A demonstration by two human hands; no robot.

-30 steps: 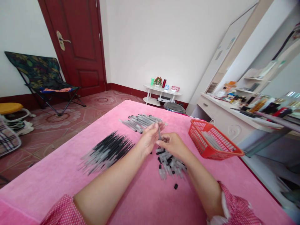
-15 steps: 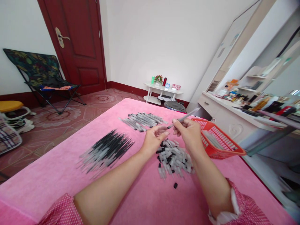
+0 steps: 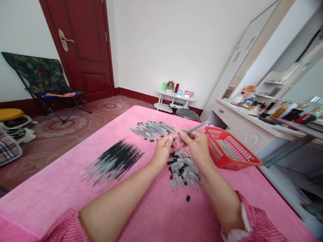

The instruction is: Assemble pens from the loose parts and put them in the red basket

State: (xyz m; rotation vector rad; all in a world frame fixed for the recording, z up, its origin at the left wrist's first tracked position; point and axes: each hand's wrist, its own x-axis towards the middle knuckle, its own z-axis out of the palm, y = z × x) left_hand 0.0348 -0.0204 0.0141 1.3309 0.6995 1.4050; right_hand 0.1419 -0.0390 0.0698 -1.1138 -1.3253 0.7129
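My right hand (image 3: 194, 141) grips a translucent grey pen (image 3: 198, 126), its far end slanting up to the right. At the pen's lower-left end the fingers of my left hand (image 3: 163, 148) are pinched together, seemingly on its tip; the exact contact is hidden. Below my hands lies a heap of clear pen caps and small black plugs (image 3: 184, 168). Just beyond my left hand is a pile of pens (image 3: 153, 129). Dark ink refills (image 3: 116, 163) are spread in a bundle left of my left forearm.
A red plastic basket (image 3: 233, 164) holding clear tubes stands on the right of the pink-covered table (image 3: 63, 174). One black plug (image 3: 188, 198) lies apart, nearer me. A cluttered dresser (image 3: 242, 114) is beyond the right edge; a folding chair (image 3: 47, 77) stands at far left.
My hands have come together, the right one moving left and tipping the pen flatter. My left fingers have closed from a looser pose at the pen's end.
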